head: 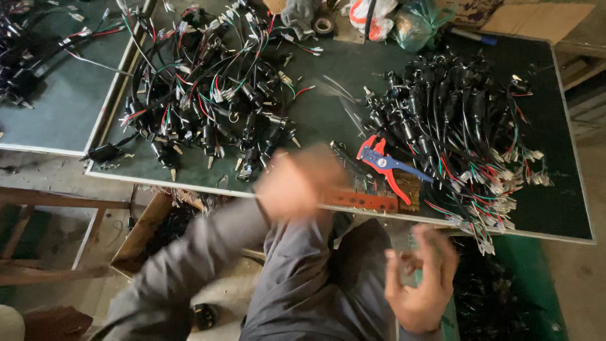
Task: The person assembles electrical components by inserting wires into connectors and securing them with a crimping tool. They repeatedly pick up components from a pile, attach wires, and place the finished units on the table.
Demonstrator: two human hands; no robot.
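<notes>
My left hand (pixel 297 183) is blurred with motion at the near edge of the dark green worktable (pixel 328 113); I cannot tell whether it holds anything. My right hand (pixel 420 281) hovers below the table edge over my lap, fingers curled with the palm up around something small and dark that I cannot make out. A red and blue wire stripper (pixel 388 165) lies on the table just beyond my left hand, beside an orange-red strip (pixel 363 201) on the edge. Two heaps of black switch units with coloured wires cover the table, one at left (pixel 214 95), one at right (pixel 461 126).
A second green tabletop (pixel 63 107) with more wired parts adjoins at the left. Plastic bags (pixel 404 22), a tape roll (pixel 324 25) and cardboard sit at the far edge. A cardboard box (pixel 148 233) stands on the floor under the table, by a wooden frame (pixel 50 202).
</notes>
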